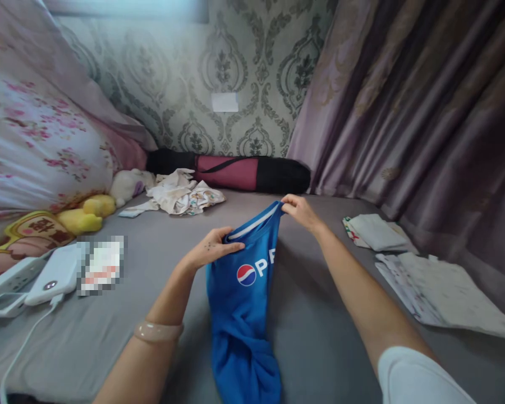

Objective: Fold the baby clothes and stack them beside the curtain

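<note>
A blue garment (246, 314) with a round red, white and blue logo and white letters hangs above the grey sheet, its lower part bunched near the bottom of the view. My left hand (214, 247) grips its collar at the left end, thumb in front of the fabric. At the collar's right end, my right hand (297, 209) pinches the edge between thumb and fingers. The collar's white inner band shows between the two hands.
Folded clothes (454, 289) and a smaller folded pile (376, 231) lie at right. Crumpled cloth (183, 193) and a long black-and-maroon bag (231, 173) are at the back. A white power bank (56, 272), its cable and yellow plush toys (82, 216) sit at left.
</note>
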A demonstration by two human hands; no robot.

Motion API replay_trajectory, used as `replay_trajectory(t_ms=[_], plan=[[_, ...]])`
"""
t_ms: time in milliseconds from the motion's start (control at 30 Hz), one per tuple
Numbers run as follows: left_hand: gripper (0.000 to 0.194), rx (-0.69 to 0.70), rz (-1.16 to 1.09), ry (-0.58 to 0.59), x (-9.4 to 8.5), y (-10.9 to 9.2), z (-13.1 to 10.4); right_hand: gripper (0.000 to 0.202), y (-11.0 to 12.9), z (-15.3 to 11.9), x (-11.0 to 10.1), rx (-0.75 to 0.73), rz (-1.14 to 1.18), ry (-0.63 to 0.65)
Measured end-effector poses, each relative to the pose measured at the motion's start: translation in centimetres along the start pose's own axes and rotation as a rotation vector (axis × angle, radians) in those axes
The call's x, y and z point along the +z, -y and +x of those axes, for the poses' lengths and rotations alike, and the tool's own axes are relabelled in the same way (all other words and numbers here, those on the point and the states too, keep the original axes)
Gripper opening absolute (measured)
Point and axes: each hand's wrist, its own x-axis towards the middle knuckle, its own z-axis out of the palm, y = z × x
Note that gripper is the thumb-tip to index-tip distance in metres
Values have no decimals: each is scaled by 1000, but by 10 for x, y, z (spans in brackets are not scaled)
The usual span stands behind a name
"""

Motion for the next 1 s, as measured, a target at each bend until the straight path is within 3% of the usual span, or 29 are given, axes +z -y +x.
replay_trajectory(t_ms=[167, 233, 367, 467, 567, 600, 633, 667, 733, 767, 800, 867, 900, 1000], plan=[[36, 37, 24, 187, -4, -29, 21, 11, 31, -11, -57, -132, 21, -262], [32, 50, 67, 178, -10, -42, 30, 14, 37, -12, -79, -216, -63, -328], [27, 161, 292, 50, -25, -81, 45, 16, 55, -11, -117, -340, -297, -408], [28, 343, 430, -157, -35, -118, 50, 18, 80, -13, -137, -425, -386, -520], [28, 700, 387, -601, -44, -145, 50, 22, 104, -19, -149, -501, -318, -639], [28, 776, 356, -681, -47, -150, 50, 24, 108, -21, -152, -502, -265, -637], [29, 787, 363, -663, -51, -152, 51, 26, 109, -21, -153, -485, -221, -599], [30, 727, 425, -553, -55, -153, 52, 27, 109, -20, -153, -448, -202, -526], [29, 511, 637, -286, -62, -151, 56, 26, 103, -16, -153, -344, -247, -351], [29, 435, 727, -255, -66, -150, 59, 25, 101, -12, -152, -301, -283, -293], [30, 417, 764, -323, -68, -149, 61, 24, 98, -8, -152, -280, -300, -275], [37, 492, 667, -569, -71, -151, 64, 27, 97, 0, -151, -292, -250, -322], [40, 506, 599, -617, -72, -153, 64, 29, 98, 4, -151, -307, -210, -345], [36, 365, 621, -528, -72, -164, 65, 31, 101, 11, -149, -303, -208, -298]])
